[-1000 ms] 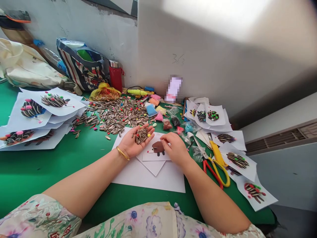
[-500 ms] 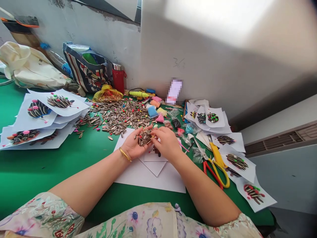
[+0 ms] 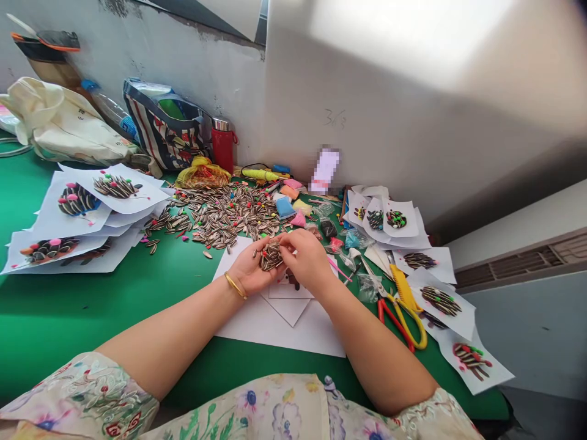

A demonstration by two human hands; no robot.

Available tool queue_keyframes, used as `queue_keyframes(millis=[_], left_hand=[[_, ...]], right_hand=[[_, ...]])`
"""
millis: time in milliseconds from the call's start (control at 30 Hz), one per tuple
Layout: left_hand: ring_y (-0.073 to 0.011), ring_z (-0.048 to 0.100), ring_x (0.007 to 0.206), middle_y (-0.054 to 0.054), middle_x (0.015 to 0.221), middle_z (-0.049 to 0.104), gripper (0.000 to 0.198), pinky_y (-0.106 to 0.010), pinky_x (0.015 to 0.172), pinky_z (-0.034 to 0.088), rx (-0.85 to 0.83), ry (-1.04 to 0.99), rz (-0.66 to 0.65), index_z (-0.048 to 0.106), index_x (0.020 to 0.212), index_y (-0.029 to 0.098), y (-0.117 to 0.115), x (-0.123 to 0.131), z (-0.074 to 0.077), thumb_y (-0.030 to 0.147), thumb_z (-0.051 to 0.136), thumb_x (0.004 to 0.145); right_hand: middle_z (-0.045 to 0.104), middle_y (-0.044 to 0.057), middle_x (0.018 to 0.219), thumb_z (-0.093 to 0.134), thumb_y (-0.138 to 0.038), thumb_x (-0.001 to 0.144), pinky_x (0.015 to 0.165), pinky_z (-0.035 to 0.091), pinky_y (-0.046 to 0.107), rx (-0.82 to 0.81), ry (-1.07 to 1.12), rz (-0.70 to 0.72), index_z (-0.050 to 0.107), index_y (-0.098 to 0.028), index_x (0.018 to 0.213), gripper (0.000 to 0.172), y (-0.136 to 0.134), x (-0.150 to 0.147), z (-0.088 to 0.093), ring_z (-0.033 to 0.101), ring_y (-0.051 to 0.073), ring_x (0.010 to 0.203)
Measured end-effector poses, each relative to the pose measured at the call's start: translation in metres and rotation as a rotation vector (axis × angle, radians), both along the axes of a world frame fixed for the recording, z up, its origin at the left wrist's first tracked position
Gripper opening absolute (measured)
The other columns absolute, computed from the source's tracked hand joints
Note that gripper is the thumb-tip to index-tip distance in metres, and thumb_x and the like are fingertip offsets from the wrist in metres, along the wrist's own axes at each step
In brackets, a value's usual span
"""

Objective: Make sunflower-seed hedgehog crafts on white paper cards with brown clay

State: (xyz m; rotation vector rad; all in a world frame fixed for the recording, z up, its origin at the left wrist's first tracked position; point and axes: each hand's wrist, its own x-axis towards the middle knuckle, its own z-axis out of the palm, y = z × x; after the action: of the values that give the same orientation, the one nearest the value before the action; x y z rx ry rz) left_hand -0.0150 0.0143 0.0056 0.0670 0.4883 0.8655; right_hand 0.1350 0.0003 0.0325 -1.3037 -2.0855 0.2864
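My left hand (image 3: 251,270), with a gold bangle at the wrist, is cupped palm up and holds a small heap of striped sunflower seeds (image 3: 270,256). The fingers of my right hand (image 3: 306,260) reach into that heap and pinch at the seeds. Both hands hover over white paper sheets (image 3: 279,324) on the green table (image 3: 92,305). A small card with a brown clay shape (image 3: 291,282) lies under my right hand, mostly hidden.
A big pile of loose seeds (image 3: 220,214) lies behind the hands. Finished seed pictures on paper (image 3: 82,208) are stacked left and others (image 3: 440,299) right. Yellow and red scissors (image 3: 403,305), clay pieces (image 3: 284,206), a red flask (image 3: 222,146) and bags (image 3: 165,128) stand nearby.
My right hand left the clay card and moved left into the seeds in my left palm. The left hand curled a little more around them.
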Motion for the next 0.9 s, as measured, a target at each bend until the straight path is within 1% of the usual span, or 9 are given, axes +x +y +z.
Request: queue_keyframes(millis=[100, 167, 233, 333, 467, 567, 667, 800, 900], left_hand=[[-0.0218, 0.073, 0.085, -0.011, 0.096, 0.075, 0.033, -0.037, 0.081, 0.060, 0.015, 0.019, 0.020, 0.064, 0.117, 0.012, 0.000, -0.002, 0.002, 0.025, 0.040, 0.099], [-0.0242, 0.072, 0.097, -0.014, 0.106, 0.074, 0.034, -0.041, 0.088, 0.059, 0.021, 0.019, 0.051, 0.063, 0.119, 0.012, -0.001, -0.004, 0.004, 0.026, 0.039, 0.100], [-0.0257, 0.069, 0.109, -0.015, 0.115, 0.071, 0.035, -0.043, 0.094, 0.057, 0.020, 0.016, 0.077, 0.062, 0.122, 0.012, -0.001, -0.005, 0.005, 0.025, 0.038, 0.100], [-0.0271, 0.064, 0.119, -0.017, 0.123, 0.068, 0.035, -0.043, 0.098, 0.055, 0.015, 0.024, 0.090, 0.061, 0.123, 0.012, -0.001, -0.005, 0.005, 0.024, 0.039, 0.100], [-0.0279, 0.062, 0.122, -0.016, 0.122, 0.069, 0.034, -0.045, 0.099, 0.055, 0.013, 0.033, 0.099, 0.062, 0.122, 0.012, 0.000, -0.005, 0.003, 0.024, 0.040, 0.100], [-0.0280, 0.061, 0.122, -0.016, 0.122, 0.069, 0.033, -0.045, 0.099, 0.055, 0.010, 0.034, 0.105, 0.062, 0.121, 0.012, 0.001, -0.005, 0.002, 0.024, 0.040, 0.099], [-0.0282, 0.061, 0.123, -0.017, 0.122, 0.068, 0.033, -0.045, 0.099, 0.055, 0.003, 0.035, 0.105, 0.062, 0.122, 0.012, 0.001, -0.005, 0.001, 0.025, 0.041, 0.099], [-0.0276, 0.062, 0.122, -0.016, 0.122, 0.069, 0.033, -0.044, 0.099, 0.054, -0.004, 0.045, 0.107, 0.062, 0.121, 0.012, 0.001, -0.005, 0.002, 0.026, 0.040, 0.100], [-0.0275, 0.063, 0.120, -0.015, 0.121, 0.070, 0.033, -0.044, 0.099, 0.055, -0.002, 0.058, 0.113, 0.063, 0.119, 0.012, 0.001, -0.004, 0.003, 0.026, 0.041, 0.100]], right_hand=[[0.067, 0.002, 0.090, 0.055, -0.015, 0.087, 0.078, 0.046, 0.030, -0.076, 0.177, 0.000, 0.068, -0.023, 0.102, 0.022, -0.004, 0.011, 0.003, 0.060, 0.018, 0.085], [0.068, 0.002, 0.094, 0.051, -0.017, 0.089, 0.079, 0.047, 0.029, -0.121, 0.234, 0.017, 0.069, -0.025, 0.108, 0.027, -0.008, 0.021, 0.003, 0.061, 0.017, 0.086], [0.070, 0.002, 0.097, 0.052, -0.021, 0.089, 0.078, 0.048, 0.030, -0.198, 0.243, 0.019, 0.071, -0.025, 0.103, 0.024, -0.011, 0.032, -0.001, 0.062, 0.018, 0.086], [0.072, 0.002, 0.093, 0.057, -0.028, 0.086, 0.076, 0.051, 0.032, -0.336, 0.254, -0.053, 0.072, -0.024, 0.094, 0.018, -0.015, 0.046, -0.011, 0.066, 0.019, 0.084], [0.074, 0.002, 0.084, 0.061, -0.029, 0.083, 0.072, 0.055, 0.035, -0.492, 0.366, -0.070, 0.070, -0.024, 0.089, 0.012, -0.017, 0.052, -0.023, 0.069, 0.021, 0.076], [0.075, 0.002, 0.083, 0.063, -0.030, 0.082, 0.070, 0.058, 0.037, -0.540, 0.456, -0.063, 0.068, -0.025, 0.089, 0.010, -0.017, 0.051, -0.028, 0.072, 0.022, 0.074], [0.076, 0.002, 0.087, 0.062, -0.031, 0.082, 0.072, 0.061, 0.038, -0.622, 0.530, -0.054, 0.066, -0.025, 0.092, 0.012, -0.019, 0.050, -0.028, 0.074, 0.023, 0.078], [0.077, 0.004, 0.090, 0.061, -0.031, 0.083, 0.076, 0.063, 0.038, -0.821, 0.644, 0.013, 0.063, -0.023, 0.097, 0.016, -0.022, 0.048, -0.025, 0.076, 0.023, 0.078], [0.077, 0.005, 0.092, 0.061, -0.028, 0.083, 0.075, 0.063, 0.036, -0.851, 0.651, 0.049, 0.061, -0.022, 0.094, 0.013, -0.022, 0.048, -0.026, 0.076, 0.023, 0.079]])
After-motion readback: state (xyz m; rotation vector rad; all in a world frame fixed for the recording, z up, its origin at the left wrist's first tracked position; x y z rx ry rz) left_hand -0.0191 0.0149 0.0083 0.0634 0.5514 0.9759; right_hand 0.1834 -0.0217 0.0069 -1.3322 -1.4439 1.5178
